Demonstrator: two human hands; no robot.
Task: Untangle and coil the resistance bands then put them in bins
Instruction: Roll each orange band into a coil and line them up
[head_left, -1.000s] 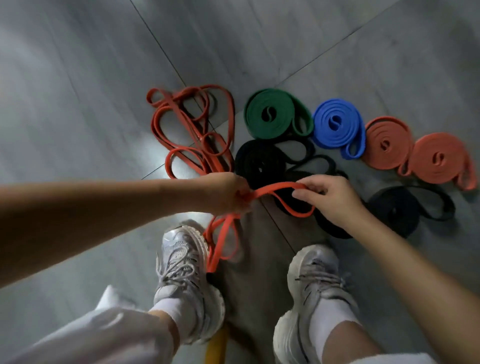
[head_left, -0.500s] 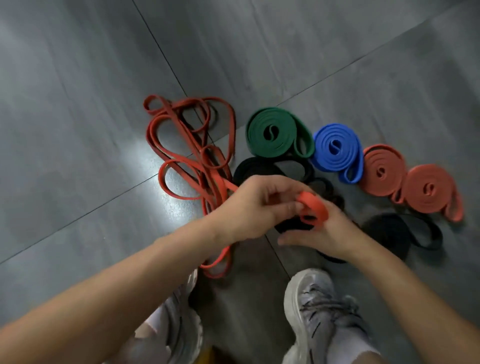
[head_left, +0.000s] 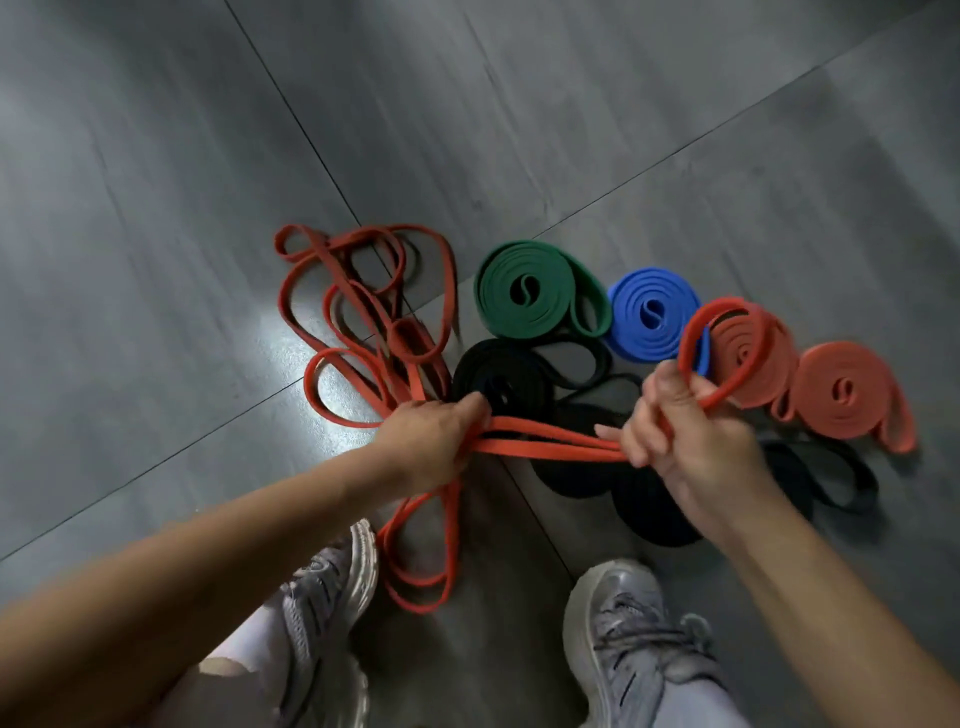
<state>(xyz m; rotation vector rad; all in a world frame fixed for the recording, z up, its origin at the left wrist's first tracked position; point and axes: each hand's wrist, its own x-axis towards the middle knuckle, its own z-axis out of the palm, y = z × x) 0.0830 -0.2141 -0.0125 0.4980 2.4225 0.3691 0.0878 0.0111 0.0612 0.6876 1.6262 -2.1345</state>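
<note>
A thin red band (head_left: 550, 442) runs taut between my two hands above the floor. My left hand (head_left: 431, 447) grips it where it meets a loose red tangle (head_left: 358, 332) on the tiles. My right hand (head_left: 685, 441) holds the other end, with a red loop (head_left: 727, 353) standing up above its fingers. On the floor lie finished coils: green (head_left: 530, 291), blue (head_left: 649, 317), two orange ones (head_left: 753, 358) (head_left: 847, 395), and black coils (head_left: 498, 384) partly hidden under my hands.
Grey floor tiles (head_left: 208, 208) with dark joints stretch all around. My two grey sneakers (head_left: 332, 603) (head_left: 634, 639) stand at the bottom, with a red loop (head_left: 421, 561) lying between them. No bin is in view.
My hands were together over a small red roll; they have since moved apart, the right hand going right, and the red band is now stretched between them with a loop above the right hand.
</note>
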